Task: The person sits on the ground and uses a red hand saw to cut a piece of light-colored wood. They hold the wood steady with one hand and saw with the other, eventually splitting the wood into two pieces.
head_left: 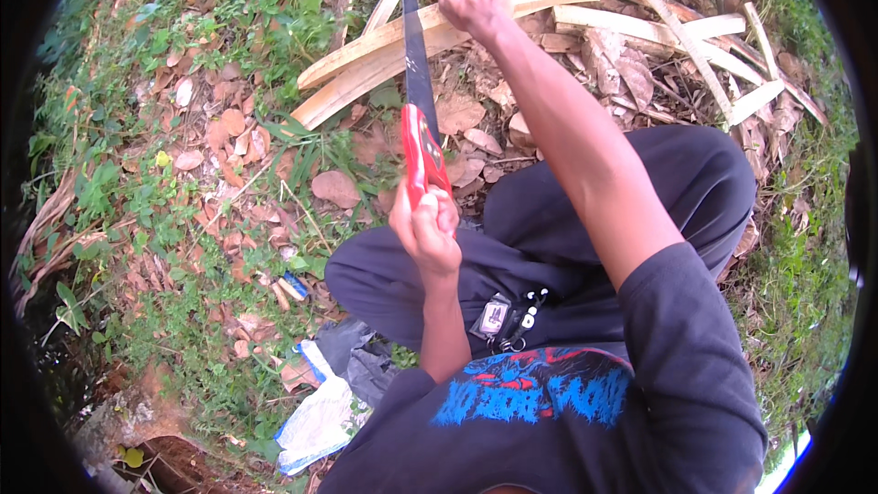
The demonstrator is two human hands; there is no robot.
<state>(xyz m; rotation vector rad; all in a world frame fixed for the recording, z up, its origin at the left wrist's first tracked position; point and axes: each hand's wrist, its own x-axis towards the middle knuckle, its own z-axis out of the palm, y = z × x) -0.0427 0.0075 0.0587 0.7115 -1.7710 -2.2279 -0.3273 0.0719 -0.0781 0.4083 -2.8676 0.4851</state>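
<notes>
My left hand (426, 221) is wrapped around the red handle of a hand saw (419, 69). Its dark blade points away from me and crosses a pale, curved wood strip (361, 57). Farther along that strip, to the right of the blade, my right hand (476, 4) is closed over the wood, its fingertips hidden. A second pale strip (352, 99) lies just under and beside the first. Whether the saw teeth have cut into the wood cannot be made out.
Several loose wood strips (677, 32) lie crossed at the far right. Dry leaves and grass cover the ground. My crossed legs (631, 165) are near, with keys and a tag (496, 316) on my lap. White and grey plastic bags (320, 421) lie at the near left.
</notes>
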